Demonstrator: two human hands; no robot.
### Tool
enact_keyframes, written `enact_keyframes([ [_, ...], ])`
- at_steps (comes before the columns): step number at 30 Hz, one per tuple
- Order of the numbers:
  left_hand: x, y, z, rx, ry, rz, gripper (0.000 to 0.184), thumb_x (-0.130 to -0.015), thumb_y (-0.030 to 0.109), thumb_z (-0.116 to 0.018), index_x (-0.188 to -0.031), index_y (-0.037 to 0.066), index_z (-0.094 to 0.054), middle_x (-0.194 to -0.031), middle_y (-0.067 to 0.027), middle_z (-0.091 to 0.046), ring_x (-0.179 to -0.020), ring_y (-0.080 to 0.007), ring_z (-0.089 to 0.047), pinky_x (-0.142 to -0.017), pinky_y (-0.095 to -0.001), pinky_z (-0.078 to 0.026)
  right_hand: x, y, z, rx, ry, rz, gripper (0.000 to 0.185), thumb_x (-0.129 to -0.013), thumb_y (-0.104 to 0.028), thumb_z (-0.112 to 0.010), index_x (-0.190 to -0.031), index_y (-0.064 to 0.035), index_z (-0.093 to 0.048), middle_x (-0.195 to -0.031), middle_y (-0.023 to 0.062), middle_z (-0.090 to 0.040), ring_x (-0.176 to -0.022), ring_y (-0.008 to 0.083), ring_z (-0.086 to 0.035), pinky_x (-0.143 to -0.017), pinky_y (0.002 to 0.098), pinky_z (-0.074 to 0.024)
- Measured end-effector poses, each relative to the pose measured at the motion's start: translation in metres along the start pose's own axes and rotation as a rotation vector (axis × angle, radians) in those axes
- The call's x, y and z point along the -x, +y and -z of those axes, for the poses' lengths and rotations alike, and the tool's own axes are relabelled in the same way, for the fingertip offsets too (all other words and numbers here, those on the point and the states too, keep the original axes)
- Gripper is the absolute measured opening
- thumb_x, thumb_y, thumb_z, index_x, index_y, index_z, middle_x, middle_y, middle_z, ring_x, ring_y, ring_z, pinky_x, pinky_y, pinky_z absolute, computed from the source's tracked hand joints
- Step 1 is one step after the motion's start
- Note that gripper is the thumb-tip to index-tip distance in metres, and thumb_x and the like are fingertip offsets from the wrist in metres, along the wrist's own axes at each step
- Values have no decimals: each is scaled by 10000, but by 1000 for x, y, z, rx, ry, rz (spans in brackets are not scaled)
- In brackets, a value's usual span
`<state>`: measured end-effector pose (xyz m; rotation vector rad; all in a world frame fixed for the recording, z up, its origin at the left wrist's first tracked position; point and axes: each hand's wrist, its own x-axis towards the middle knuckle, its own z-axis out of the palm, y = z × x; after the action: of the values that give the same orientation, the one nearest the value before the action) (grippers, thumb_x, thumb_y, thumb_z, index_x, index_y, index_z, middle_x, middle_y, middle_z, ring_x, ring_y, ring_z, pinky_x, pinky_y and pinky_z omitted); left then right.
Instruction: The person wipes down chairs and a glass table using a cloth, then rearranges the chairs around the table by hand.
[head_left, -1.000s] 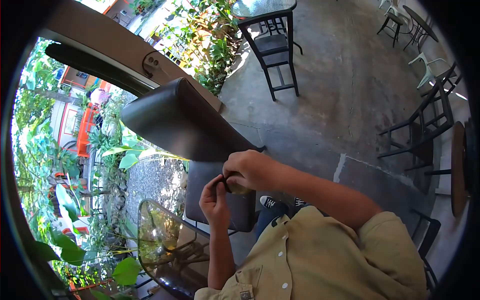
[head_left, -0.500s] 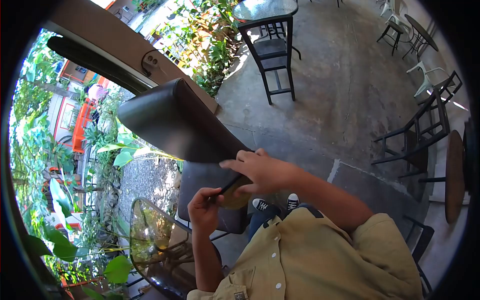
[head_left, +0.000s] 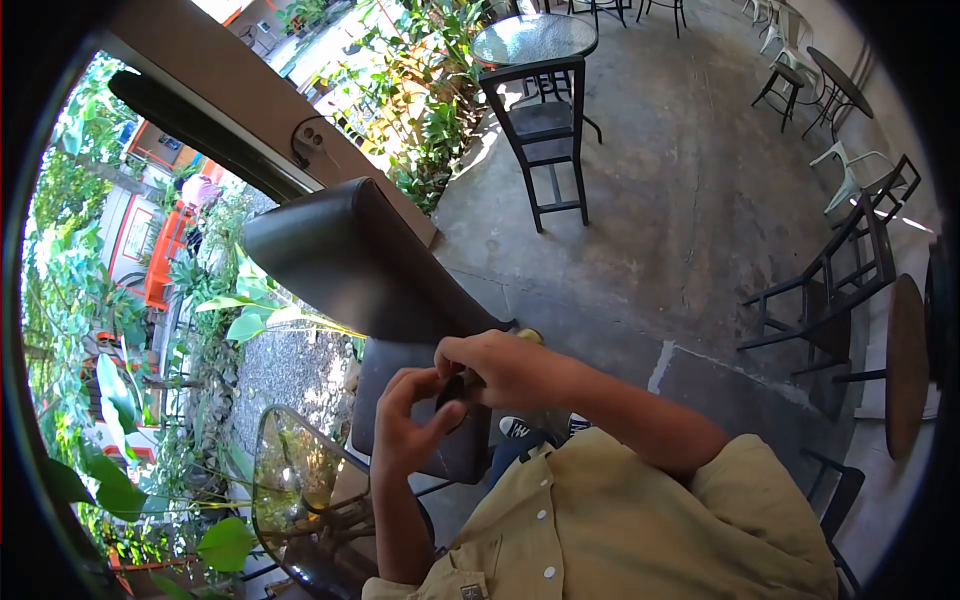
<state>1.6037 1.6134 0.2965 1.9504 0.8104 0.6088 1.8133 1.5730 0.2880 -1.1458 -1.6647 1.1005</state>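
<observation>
My left hand [head_left: 405,420] is closed on a small dark, rounded object [head_left: 452,392], its thumb against the near side. From the right, my right hand [head_left: 490,368] meets it, with bent fingers wrapped over the same object. Beyond the right knuckles shows a yellowish end [head_left: 530,335]; whether it belongs to the dark object I cannot tell. Both hands are above the seat [head_left: 375,390] of a dark padded chair, whose tall curved backrest [head_left: 340,265] rises just beyond them.
A glass-topped table [head_left: 300,480] stands at my lower left, beside plants. Ahead are a black wooden chair [head_left: 548,135] and another glass table [head_left: 535,40]. More chairs [head_left: 825,290] and a round brown table [head_left: 905,365] line the right. A wall socket [head_left: 312,138] is on the ledge.
The hands have come closer together, and the right hand has moved down and curled over the object. The dark edge and broad yellowish face seen before are now mostly covered.
</observation>
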Motion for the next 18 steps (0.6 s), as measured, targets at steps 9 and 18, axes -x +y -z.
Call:
enact_keyframes([
  [9, -18, 13, -17, 223, -58, 229, 229, -986, 98, -510, -1176, -19, -562, -1023, -60, -591, -868, -129, -540, -791, -250, -448, 16, 47, 20, 75, 92, 51, 382, -751, -75, -779, -1077, -49, -582, -946, 70, -654, -774, 198, -578, -748, 284, -476],
  [18, -3, 33, -9, 366, 180, 290, 244, -1034, 168, -419, -1210, 38, -525, -1056, -43, -572, -899, -101, -482, -803, -227, -399, 53, 137, -37, -588, -18, -184, 336, -853, -166, -746, -1133, -59, -595, -1002, 52, -642, -826, 148, -579, -770, 252, -474],
])
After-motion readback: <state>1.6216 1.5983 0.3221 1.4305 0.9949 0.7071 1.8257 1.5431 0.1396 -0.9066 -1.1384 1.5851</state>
